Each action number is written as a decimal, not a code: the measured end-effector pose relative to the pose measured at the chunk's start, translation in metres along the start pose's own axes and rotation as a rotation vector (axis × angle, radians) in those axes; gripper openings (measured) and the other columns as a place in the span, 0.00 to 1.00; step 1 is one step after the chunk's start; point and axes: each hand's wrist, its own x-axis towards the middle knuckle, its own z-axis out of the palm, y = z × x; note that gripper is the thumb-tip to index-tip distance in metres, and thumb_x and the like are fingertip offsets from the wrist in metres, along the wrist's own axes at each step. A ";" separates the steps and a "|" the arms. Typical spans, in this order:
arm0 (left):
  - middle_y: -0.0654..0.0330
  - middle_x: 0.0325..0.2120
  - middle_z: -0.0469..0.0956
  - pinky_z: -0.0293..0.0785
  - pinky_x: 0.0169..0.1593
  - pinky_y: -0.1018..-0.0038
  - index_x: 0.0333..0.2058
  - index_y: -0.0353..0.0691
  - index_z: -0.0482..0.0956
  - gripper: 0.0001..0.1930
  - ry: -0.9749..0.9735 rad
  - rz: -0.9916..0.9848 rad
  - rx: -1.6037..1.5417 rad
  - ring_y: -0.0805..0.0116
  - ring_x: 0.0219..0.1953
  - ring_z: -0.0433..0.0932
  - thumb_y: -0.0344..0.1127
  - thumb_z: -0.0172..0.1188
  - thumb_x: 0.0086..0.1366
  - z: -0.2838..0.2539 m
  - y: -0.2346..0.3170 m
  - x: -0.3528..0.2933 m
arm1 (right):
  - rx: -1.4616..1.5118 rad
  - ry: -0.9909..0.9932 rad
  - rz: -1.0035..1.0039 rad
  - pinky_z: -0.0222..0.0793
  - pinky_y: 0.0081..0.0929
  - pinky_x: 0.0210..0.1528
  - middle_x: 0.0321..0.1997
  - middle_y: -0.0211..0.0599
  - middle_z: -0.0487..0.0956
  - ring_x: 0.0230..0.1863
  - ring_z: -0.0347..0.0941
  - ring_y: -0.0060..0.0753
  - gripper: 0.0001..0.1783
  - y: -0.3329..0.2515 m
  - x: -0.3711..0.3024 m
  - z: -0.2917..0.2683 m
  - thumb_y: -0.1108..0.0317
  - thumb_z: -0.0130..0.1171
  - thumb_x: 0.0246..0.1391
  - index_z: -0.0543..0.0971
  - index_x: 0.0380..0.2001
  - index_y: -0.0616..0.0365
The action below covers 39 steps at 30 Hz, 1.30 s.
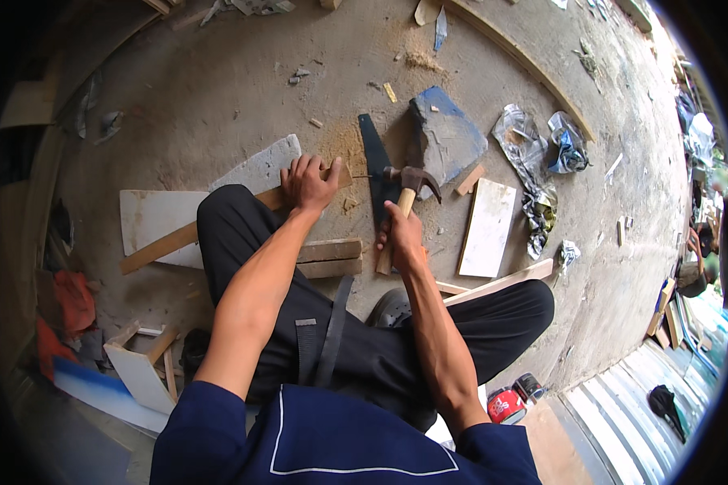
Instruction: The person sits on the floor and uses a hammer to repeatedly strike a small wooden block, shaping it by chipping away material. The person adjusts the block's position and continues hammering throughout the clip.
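My left hand (309, 182) grips a long narrow wooden strip (163, 244) near its right end, with the rest of it slanting down to the left past my knee. From that end a thin nail (361, 176) appears to stick out toward the hammer. My right hand (400, 230) is wrapped round the wooden handle of a claw hammer (412, 179). The hammer's face is close to the nail; I cannot tell whether they touch. A handsaw (374, 145) with a dark green blade lies on the floor, partly under the hammer and my right hand.
A blue-grey block (451, 137) and a white board (488, 226) lie to the right, near crumpled plastic (522, 137). White boards (141, 214) and stacked wood pieces (332, 257) are by my left knee. A red can (505, 406) stands at lower right.
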 end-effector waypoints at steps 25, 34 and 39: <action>0.58 0.29 0.77 0.65 0.42 0.55 0.24 0.43 0.72 0.24 -0.303 -0.177 -0.064 0.53 0.38 0.75 0.58 0.49 0.66 -0.010 -0.003 0.040 | 0.391 -0.135 0.123 0.57 0.26 0.14 0.16 0.25 0.59 0.13 0.55 0.23 0.14 0.020 0.018 0.069 0.60 0.55 0.59 0.60 0.31 0.48; 0.58 0.28 0.77 0.64 0.43 0.56 0.22 0.44 0.72 0.24 -0.245 -0.200 -0.083 0.55 0.39 0.75 0.57 0.47 0.67 0.004 -0.013 0.036 | 0.489 0.189 0.051 0.59 0.29 0.13 0.17 0.28 0.61 0.12 0.58 0.25 0.14 0.016 0.016 0.063 0.60 0.54 0.59 0.60 0.32 0.51; 0.59 0.28 0.77 0.63 0.43 0.58 0.22 0.44 0.72 0.24 -0.268 -0.224 -0.070 0.55 0.38 0.75 0.57 0.47 0.67 0.000 -0.010 0.039 | 0.310 0.015 0.129 0.57 0.25 0.14 0.17 0.24 0.60 0.13 0.57 0.22 0.13 0.000 0.023 0.060 0.61 0.54 0.59 0.61 0.30 0.50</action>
